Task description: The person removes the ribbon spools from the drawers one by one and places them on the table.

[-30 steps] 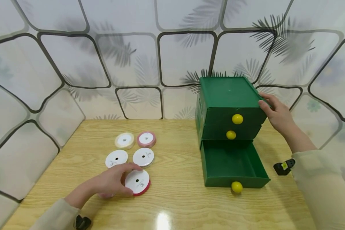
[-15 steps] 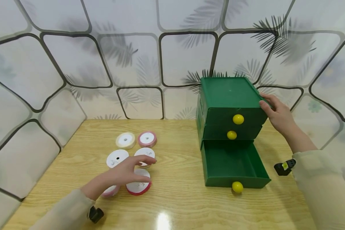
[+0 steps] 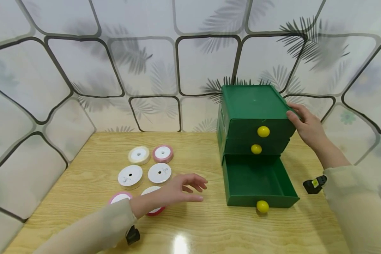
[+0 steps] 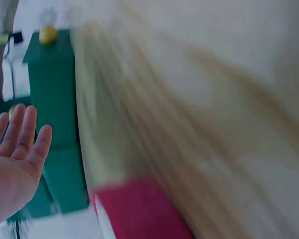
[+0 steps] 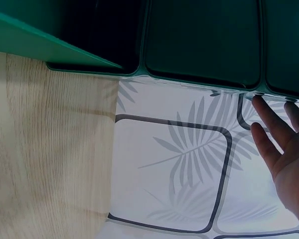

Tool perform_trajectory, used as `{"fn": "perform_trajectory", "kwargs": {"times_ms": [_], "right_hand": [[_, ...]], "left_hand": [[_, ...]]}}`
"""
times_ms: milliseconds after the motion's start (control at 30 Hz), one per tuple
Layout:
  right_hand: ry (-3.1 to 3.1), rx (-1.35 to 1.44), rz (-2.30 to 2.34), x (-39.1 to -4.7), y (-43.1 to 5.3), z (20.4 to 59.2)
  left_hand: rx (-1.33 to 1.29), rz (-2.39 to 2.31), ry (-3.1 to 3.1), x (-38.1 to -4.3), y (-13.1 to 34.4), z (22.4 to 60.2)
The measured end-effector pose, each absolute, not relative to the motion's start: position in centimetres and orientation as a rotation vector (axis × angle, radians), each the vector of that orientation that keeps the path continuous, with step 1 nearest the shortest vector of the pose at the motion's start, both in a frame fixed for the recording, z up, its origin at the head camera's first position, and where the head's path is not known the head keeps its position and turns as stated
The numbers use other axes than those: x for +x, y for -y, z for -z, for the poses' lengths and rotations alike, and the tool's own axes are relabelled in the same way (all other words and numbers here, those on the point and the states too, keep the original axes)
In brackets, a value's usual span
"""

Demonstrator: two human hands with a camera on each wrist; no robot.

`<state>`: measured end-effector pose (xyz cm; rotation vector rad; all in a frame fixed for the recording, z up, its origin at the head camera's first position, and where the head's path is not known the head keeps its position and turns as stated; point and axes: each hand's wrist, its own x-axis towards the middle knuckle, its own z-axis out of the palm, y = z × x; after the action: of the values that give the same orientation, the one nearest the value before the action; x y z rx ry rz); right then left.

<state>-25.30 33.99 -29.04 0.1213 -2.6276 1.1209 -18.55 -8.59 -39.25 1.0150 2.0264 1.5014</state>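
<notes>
My left hand [image 3: 182,190] hangs over the table, holding nothing, between the ribbon spools and the green drawer cabinet [image 3: 254,102]. Under its wrist lies a red ribbon spool [image 3: 155,211], partly covered. In the left wrist view the same red spool [image 4: 139,209] shows at the bottom. Across at the cabinet, my right hand [image 3: 309,127] touches the upper right edge with its fingers; the right wrist view shows these fingers [image 5: 274,122] nearly straight against the side. The bottom drawer [image 3: 254,180] is pulled out, with nothing visible inside it.
On the left stand a cream spool [image 3: 138,155], a rose-pink spool [image 3: 162,153], white spools [image 3: 130,175] and a pink spool [image 3: 120,196] half hidden by the left sleeve. Yellow knobs [image 3: 262,206] stick out from the drawers. A patterned cloth [image 3: 158,70] hangs behind the table.
My left hand has let go of the red spool and moved right, toward the drawer, with nothing in it. The spool stays on the table. The right hand and cabinet have not moved.
</notes>
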Motion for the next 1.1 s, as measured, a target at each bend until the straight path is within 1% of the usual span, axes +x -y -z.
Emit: {"fn": "perform_trajectory", "kwargs": {"times_ms": [233, 600, 1100], "right_hand": [[2.621, 0.129, -1.123, -25.3, -34.0, 29.0], [2.628, 0.134, -1.121, -25.3, -34.0, 29.0], [2.625, 0.131, -1.14, -25.1, -34.0, 29.2]], "left_hand": [[0.978, -1.559, -1.795, -16.9, 5.4, 39.5], [0.879, -1.512, -1.691, -15.0, 1.7, 40.6], [0.625, -1.522, -1.638, -14.3, -2.2, 41.6]]}}
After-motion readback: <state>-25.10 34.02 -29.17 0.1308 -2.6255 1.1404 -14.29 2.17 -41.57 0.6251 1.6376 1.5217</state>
